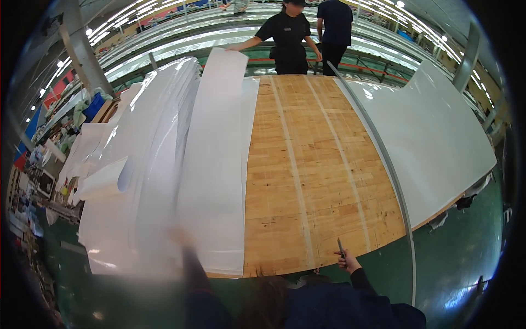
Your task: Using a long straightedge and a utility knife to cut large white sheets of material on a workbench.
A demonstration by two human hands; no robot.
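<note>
My right hand (348, 262) is closed around a slim dark utility knife (341, 248), its tip pointing up and away over the near edge of the wooden table (307, 181). On the left, my left hand (181, 237) is smeared by motion over the near end of the white sheets, so its fingers cannot be made out. Close to it lies a long white strip of sheet (213, 164), running from the near edge to the far side. A co-worker's hand (234, 48) holds that strip's far end, which is lifted.
A glossy stack of white sheets (145, 142) covers the table's left part, with a curled piece (107, 178) on it. A long metal straightedge (378, 140) crosses the table on the right, beside another large white sheet (433, 137). Two people stand at the far edge.
</note>
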